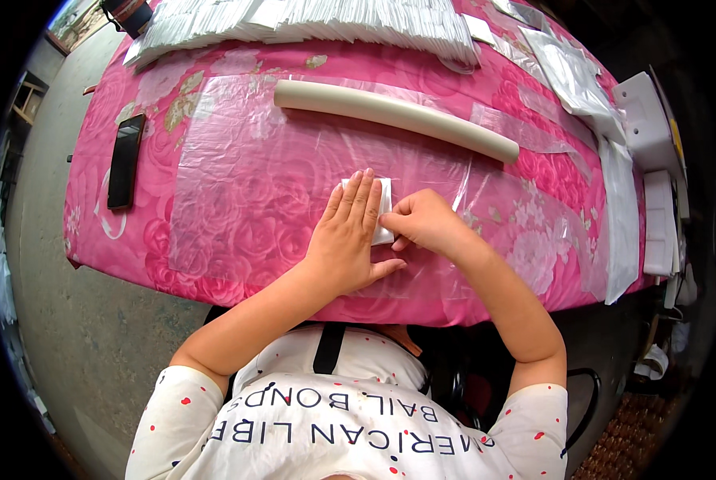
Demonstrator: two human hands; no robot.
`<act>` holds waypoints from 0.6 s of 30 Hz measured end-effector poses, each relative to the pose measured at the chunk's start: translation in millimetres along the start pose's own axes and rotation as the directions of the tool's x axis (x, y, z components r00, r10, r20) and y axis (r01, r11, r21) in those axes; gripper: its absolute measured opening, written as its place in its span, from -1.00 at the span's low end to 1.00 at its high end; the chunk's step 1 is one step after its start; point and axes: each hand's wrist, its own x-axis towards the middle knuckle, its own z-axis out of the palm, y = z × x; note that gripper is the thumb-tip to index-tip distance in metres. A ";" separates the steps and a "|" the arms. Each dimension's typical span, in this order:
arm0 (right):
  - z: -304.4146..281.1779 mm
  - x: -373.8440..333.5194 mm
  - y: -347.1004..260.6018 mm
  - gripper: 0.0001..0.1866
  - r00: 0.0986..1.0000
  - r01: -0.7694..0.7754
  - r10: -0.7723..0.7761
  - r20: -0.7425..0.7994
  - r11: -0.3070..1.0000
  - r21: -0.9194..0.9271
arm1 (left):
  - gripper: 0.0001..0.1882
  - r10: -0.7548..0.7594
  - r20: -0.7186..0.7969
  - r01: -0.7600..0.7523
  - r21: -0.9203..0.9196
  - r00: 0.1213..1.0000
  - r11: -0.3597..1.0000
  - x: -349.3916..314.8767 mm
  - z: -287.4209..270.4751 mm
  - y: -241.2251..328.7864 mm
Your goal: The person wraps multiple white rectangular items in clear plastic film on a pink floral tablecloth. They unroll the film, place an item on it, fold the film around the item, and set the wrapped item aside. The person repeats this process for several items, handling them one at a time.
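Observation:
A small white folded packet (385,194) lies on a clear plastic sheet (222,184) spread over the table. My left hand (342,240) rests flat across the packet, fingers stretched out together and thumb apart, hiding much of it. At the packet's right edge, my right hand (431,226) is closed, with its fingers curled and the thumb side touching that edge. Whatever its fingertips may hold is hidden. Beyond both hands, a long cream-coloured tube (398,117) lies slantwise on the sheet.
A pink rose-patterned cloth (154,232) covers the table. Many white packets (310,26) stand in a long row at the far edge. A dark phone (126,162) lies at left. White plastic bags (570,72) and white bins (646,120) are at right.

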 end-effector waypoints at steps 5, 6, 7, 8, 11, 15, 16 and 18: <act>8.7 -19.1 4.1 -0.78 0.931 0.227 -0.310 -0.191 0.904 -0.361 | 0.17 -0.003 0.007 0.003 0.010 1.000 1.000 0.1 0.5 1.5; 5.1 -24.6 -2.0 -0.78 0.944 0.141 -0.275 -0.181 0.835 -0.532 | 0.17 0.000 0.008 0.000 0.023 1.000 1.000 1.0 -1.0 2.0; 2.1 -27.4 0.6 -0.77 0.940 0.136 -0.295 -0.174 0.789 -0.599 | 0.18 0.002 0.000 -0.002 0.005 1.000 1.000 -2.0 -0.7 2.4; -5.2 -27.8 6.4 -0.75 0.930 0.130 -0.323 -0.175 0.734 -0.666 | 0.20 0.012 -0.020 -0.012 -0.008 1.000 1.000 -3.3 -0.3 1.1; -13.3 -32.0 1.1 -0.77 0.897 0.157 -0.414 -0.154 0.625 -0.765 | 0.13 -0.017 -0.103 0.010 -0.061 0.995 0.998 -10.3 -5.8 -0.5; 7.2 -23.6 -10.8 -0.74 0.600 0.524 -0.794 -0.100 0.484 -0.701 | -0.18 -0.160 -0.307 0.039 -0.365 0.938 0.930 -39.3 -29.3 0.5; 12.9 -16.6 -9.1 -0.65 0.561 0.577 -0.826 -0.056 0.439 -0.689 | -0.36 -0.243 -0.146 0.108 -0.603 0.959 0.790 -49.7 -43.5 2.2; 27.3 4.5 -2.9 -0.49 0.513 0.603 -0.858 -0.012 0.370 -0.707 | -0.65 -0.302 0.228 0.343 -0.843 0.926 0.414 -81.1 -52.5 -4.6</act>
